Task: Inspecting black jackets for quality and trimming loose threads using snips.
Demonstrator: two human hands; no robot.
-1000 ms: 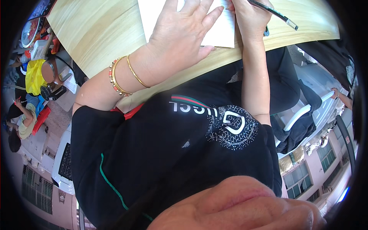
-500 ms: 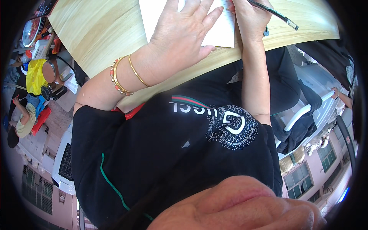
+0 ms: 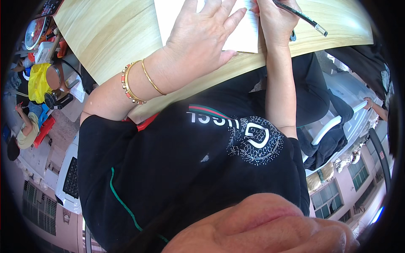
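Observation:
A lined sheet of white paper [image 3: 242,36] lies on the light wood table, cut off by the upper edge of the view. Flat across it rests my left hand [image 3: 200,38], fingers spread, with two gold-coloured bangles on the wrist. At the paper's right side my right hand [image 3: 278,19] is closed around a black pen [image 3: 308,20]. The pen's clear end points down to the right; its tip is out of sight. A small dark object [image 3: 292,36] lies on the table beside my right wrist, mostly hidden.
The wooden table [image 3: 97,38] curves across the top. At the left are a yellow plastic bag [image 3: 39,82], a round brown-topped object [image 3: 53,78], and a person [image 3: 27,130] near a red stool [image 3: 44,132]. To the right, another person's hand [image 3: 369,103] is near a white bar [image 3: 333,126].
My right hand and the pen have shifted very slightly, the pen's rear end dipping a little. My left hand stays on the paper.

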